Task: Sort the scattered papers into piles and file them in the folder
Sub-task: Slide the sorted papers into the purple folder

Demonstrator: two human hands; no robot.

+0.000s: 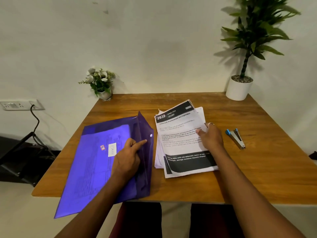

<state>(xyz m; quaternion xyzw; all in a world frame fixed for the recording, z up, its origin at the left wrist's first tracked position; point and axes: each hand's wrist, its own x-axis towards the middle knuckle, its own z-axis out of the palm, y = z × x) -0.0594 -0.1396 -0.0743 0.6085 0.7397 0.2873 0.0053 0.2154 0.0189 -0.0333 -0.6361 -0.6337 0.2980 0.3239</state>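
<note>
A translucent purple folder [96,152] lies on the left of the wooden table [257,177], hanging over its front edge, with printed sheets showing through it. Its flap [145,148] stands partly raised along the right side. My left hand [127,158] rests on the folder, index finger stretched out onto the flap near the snap button. A rough stack of printed papers [181,140] lies to the right of the folder. My right hand [210,137] lies on the stack's right edge, fingers curled at the top sheet's edge.
A blue-handled staple remover [235,138] lies right of the papers. A small flower pot [103,85] stands at the back left corner and a tall plant in a white pot [239,89] at the back right. A wall socket [20,104] with a black cable is at left.
</note>
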